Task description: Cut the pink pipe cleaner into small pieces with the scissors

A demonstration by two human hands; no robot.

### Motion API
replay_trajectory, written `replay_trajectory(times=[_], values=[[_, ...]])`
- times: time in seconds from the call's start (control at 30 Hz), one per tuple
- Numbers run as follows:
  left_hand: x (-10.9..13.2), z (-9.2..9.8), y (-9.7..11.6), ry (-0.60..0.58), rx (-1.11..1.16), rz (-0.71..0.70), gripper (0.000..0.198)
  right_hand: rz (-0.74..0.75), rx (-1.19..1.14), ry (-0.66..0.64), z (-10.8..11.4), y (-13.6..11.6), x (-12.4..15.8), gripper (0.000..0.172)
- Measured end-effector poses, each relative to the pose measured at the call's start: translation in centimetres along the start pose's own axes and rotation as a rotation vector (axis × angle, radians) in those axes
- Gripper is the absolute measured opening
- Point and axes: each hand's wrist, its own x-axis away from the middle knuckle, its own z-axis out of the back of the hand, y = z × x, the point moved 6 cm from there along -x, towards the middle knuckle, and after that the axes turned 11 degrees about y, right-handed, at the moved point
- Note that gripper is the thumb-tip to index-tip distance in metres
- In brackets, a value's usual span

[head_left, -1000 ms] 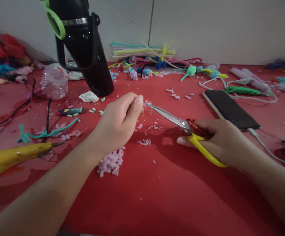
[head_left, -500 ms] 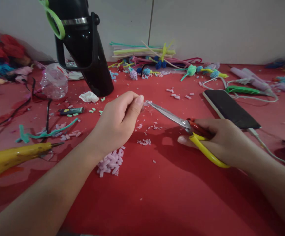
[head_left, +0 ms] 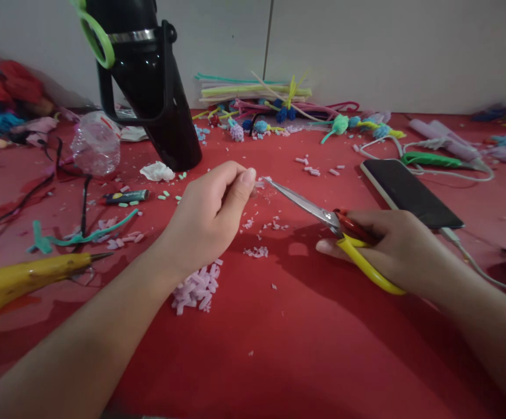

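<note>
Between thumb and fingers, my left hand (head_left: pixel 216 212) pinches a small pale purple piece (head_left: pixel 260 184), whose end pokes out past the fingertips. My right hand (head_left: pixel 388 250) grips the scissors (head_left: pixel 307 205) by their red and yellow handles. Their blades look closed or nearly so, with the tip right beside the purple piece; whether they touch it I cannot tell. A heap of cut pale purple bits (head_left: pixel 197 286) lies under my left wrist. Small purple scraps (head_left: pixel 257 252) are scattered on the red tabletop (head_left: pixel 288 349) below the blades.
A black bottle (head_left: pixel 148 87) stands back left, near a crumpled clear plastic cup (head_left: pixel 96 144). At left lies a yellow glue gun (head_left: pixel 30 276). A phone (head_left: pixel 411 192) with a white cable sits at right. Pipe cleaners (head_left: pixel 253 92) and pom-pom pieces line the wall.
The scissors' tip has shifted slightly right, away from my left fingertips. My left hand has hardly moved.
</note>
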Motion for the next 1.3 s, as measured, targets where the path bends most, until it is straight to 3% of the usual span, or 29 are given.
replay_trajectory(times=[0.77, 0.87, 1.03, 1.1, 1.17, 1.3], values=[[-0.2, 0.2, 0.0, -0.018, -0.021, 0.009, 0.03, -0.023, 0.01, 0.011, 0.1, 0.0, 0.0, 0.072], [-0.5, 1.0, -0.1, -0.169, -0.059, 0.014, 0.032, -0.021, -0.019, -0.003, 0.1, -0.4, 0.0, 0.068], [0.9, 2.0, -3.0, -0.699, -0.227, 0.166, 0.042, 0.031, -0.055, -0.02, 0.0, -0.5, -0.2, 0.068], [1.5, 2.2, -4.4, -0.816, -0.308, 0.239, 0.048, 0.038, -0.039, -0.023, -0.1, -0.3, -0.2, 0.065], [1.3, 2.5, -5.1, -0.777, -0.378, 0.258, 0.052, 0.042, -0.016, -0.028, -0.2, -0.2, -0.3, 0.063], [-1.1, 3.5, -3.4, -0.37, -0.341, 0.137, 0.045, 0.047, 0.083, 0.017, 0.4, -0.6, -0.4, 0.063]])
